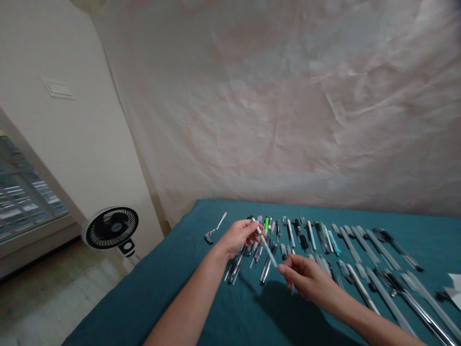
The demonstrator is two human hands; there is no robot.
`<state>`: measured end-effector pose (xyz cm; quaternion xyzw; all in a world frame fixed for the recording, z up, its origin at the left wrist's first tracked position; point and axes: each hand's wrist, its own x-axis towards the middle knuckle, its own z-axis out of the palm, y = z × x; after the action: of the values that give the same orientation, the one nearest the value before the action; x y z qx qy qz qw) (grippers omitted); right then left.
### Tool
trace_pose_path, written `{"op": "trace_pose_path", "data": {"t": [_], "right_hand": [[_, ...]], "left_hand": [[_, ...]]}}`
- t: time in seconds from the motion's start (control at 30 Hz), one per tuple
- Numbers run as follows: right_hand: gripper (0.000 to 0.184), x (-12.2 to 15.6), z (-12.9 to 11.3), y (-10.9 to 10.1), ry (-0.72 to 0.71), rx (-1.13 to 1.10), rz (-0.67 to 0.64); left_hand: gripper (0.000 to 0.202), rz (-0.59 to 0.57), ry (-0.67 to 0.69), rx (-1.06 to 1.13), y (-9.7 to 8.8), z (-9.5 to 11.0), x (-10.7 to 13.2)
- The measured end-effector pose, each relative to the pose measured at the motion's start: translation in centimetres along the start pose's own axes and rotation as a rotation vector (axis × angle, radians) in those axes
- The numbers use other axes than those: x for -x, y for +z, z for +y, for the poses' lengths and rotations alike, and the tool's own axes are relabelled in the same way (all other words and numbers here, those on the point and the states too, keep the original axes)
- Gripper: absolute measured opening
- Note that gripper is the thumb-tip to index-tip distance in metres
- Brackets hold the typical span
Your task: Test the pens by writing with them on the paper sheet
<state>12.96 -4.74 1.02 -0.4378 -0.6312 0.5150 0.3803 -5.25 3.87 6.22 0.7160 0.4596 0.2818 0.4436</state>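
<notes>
Left hand (239, 235) was closed around the top end of a slim clear plastic pen (267, 248), held just above the teal cloth-covered bench (173, 288). The pen slanted from 11 o'clock down to 5 o'clock. Right hand (306, 278) sat at 5 o'clock of the pen with fingers curled narrow and thumb against fingertips, right at the pen's lower tip. Could not tell whether it pinched the tip or only met it. A short pale piece showed under the right hand's fingers, too blurred to identify.

Below the left hand lay a loose cluster of dark and clear pens (248, 254). Two long rows of grey, black and clear pens (360, 240) ran off toward 3 o'clock, among them a bright green pen (266, 224) and a teal pen (334, 242). At 9 o'clock of the left hand, apart from the rows, lay a small grey clip piece (209, 236) and a thin white stick (221, 220). White paper (454, 283) was at the far 3 o'clock edge.

Print on the pens was too small to read; no brand was legible.

A black-and-white round floor fan (111, 228) stood off the bench at 9 o'clock. A wrinkled pale hanging sheet (288, 120) filled 12 o'clock, and a white wall switch plate (57, 89) was at 10 o'clock.
</notes>
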Motion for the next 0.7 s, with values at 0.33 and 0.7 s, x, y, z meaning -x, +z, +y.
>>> {"op": "trace_pose_path", "data": {"t": [0.33,0.7], "right_hand": [[0.042,0.1,0.5,0.3,0.032,0.032,-0.046],[0.042,0.2,0.4,0.4,0.048,0.054,-0.055]], "left_hand": [[0.028,0.196,-0.203,-0.563,-5.5,-5.9,-1.0],[0.021,0.121,-0.273,-0.706,-4.3,-7.1,-0.9]]}}
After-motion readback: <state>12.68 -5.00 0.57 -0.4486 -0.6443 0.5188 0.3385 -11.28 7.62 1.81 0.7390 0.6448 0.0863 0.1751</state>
